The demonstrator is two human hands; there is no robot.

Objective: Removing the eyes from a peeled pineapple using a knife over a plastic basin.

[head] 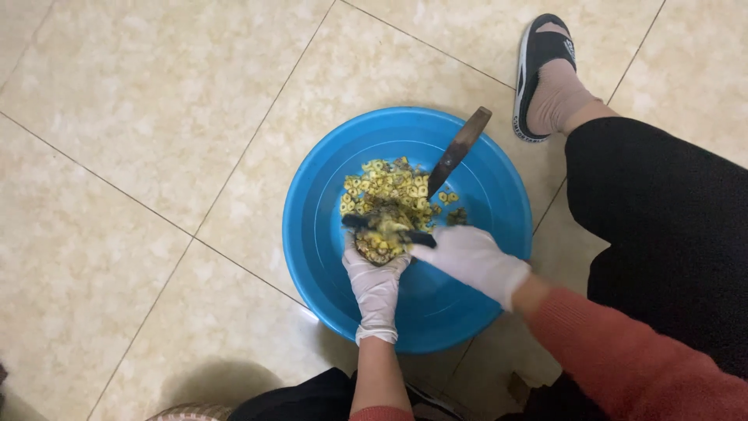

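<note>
The tiled floor point(140, 117) fills the view – pale beige squares with thin dark joints running at a slant. On it sits a round blue plastic basin point(460, 312), between the person's legs in black trousers point(662, 226); a foot in a sock and a black slipper point(545, 74) rests on the tiles just beyond the basin's far right rim. A red sleeve point(623, 359) covers the right forearm.

Inside the basin, toward its far side, lies a heap of yellow-green peel pieces point(389, 187). A large knife point(458, 152) with a dark, worn handle lies slanted, its handle end resting on the far rim and its blade pointing down into the heap.

Both hands wear white gloves. The left hand point(375, 284) is cupped under a partly peeled pineapple point(378, 238), gripping it from below and holding it over the middle of the basin, just beside the heap. The right hand point(471, 256) comes in from the right and is closed around a small dark tool point(386, 228) – its thin dark length lies across the top of the fruit, touching it. What kind of tool it is cannot be told from here.
</note>
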